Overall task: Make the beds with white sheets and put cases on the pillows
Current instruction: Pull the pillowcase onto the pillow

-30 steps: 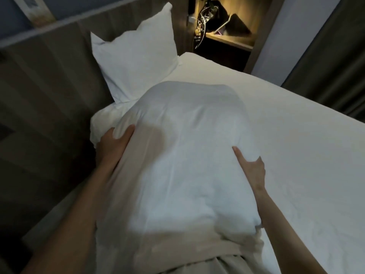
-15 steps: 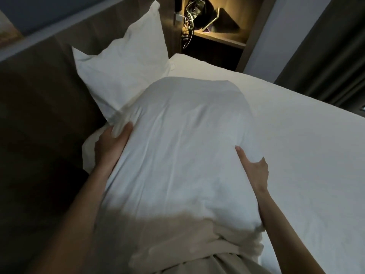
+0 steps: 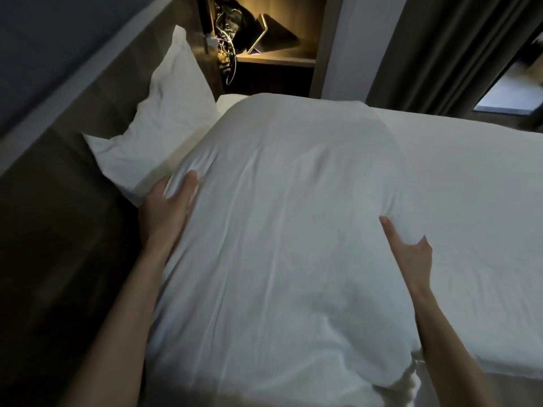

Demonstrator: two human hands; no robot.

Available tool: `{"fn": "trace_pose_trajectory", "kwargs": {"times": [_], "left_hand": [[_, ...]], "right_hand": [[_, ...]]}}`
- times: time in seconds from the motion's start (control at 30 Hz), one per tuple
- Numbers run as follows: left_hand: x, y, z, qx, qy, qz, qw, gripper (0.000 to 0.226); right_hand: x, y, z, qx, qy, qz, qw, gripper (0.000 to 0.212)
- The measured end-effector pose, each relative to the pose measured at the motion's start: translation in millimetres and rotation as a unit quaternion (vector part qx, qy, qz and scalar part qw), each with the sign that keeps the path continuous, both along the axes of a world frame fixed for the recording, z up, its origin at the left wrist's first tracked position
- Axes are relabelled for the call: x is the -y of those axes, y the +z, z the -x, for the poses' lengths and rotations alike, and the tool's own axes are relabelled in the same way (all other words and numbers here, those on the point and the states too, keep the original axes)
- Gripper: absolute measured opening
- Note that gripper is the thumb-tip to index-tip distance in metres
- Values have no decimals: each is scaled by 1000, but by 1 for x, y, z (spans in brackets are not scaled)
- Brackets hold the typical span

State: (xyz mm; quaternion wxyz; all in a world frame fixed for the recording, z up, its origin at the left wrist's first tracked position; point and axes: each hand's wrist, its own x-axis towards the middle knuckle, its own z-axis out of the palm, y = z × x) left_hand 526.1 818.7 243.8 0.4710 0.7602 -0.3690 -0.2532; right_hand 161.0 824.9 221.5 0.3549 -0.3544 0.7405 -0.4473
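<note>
A big white cased pillow point(image 3: 282, 230) fills the middle of the head view, held up over the bed between both hands. My left hand point(image 3: 167, 210) grips its left edge, thumb on top, with fabric bunched under the fingers. On its right edge my right hand point(image 3: 408, 251) holds on, thumb on top and fingers tucked behind. A second white pillow point(image 3: 164, 136) leans upright against the wooden headboard point(image 3: 58, 177) behind the left hand. The white sheet point(image 3: 470, 201) covers the mattress on the right.
A lit wooden bedside niche point(image 3: 273, 42) with cables and a dark bag sits beyond the bed's far end. Dark curtains point(image 3: 440, 48) hang at the right, with a strip of window point(image 3: 511, 95) beside them.
The held pillow has been lifted higher and further toward the head of the bed, now covering more of the far mattress. Both hands keep their hold on its sides.
</note>
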Motion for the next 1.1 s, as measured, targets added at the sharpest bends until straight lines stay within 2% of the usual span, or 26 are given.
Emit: {"fn": "trace_pose_trajectory", "kwargs": {"times": [0.07, 0.17, 0.37, 0.47, 0.6, 0.73, 0.93, 1.03, 1.1], "left_hand": [[12, 7, -8, 1, -7, 7, 1000, 46], [31, 14, -16, 17, -16, 6, 1000, 55], [78, 10, -24, 6, -17, 9, 1000, 54], [109, 1, -25, -7, -4, 10, 1000, 43], [162, -8, -28, -7, -3, 22, 1000, 38], [234, -6, -29, 34, -2, 38, 999, 50], [361, -1, -25, 67, 18, 18, 997, 57], [432, -21, -26, 76, 16, -24, 997, 58], [472, -52, -26, 80, 2, -67, 995, 59]], "right_hand": [[8, 11, -6, 0, -5, 18, 1000, 74], [23, 22, -14, -8, -9, 41, 999, 67], [66, 24, -25, -2, -23, 47, 999, 61], [98, 17, -31, 4, -26, 51, 998, 59], [161, 12, -41, 41, -47, 76, 995, 41], [239, 16, -46, 64, -40, 118, 990, 27], [368, 2, -40, 66, -32, 133, 988, 51], [439, -21, -29, 44, -9, 66, 997, 77], [482, -53, -21, 23, 10, -27, 999, 82]]}}
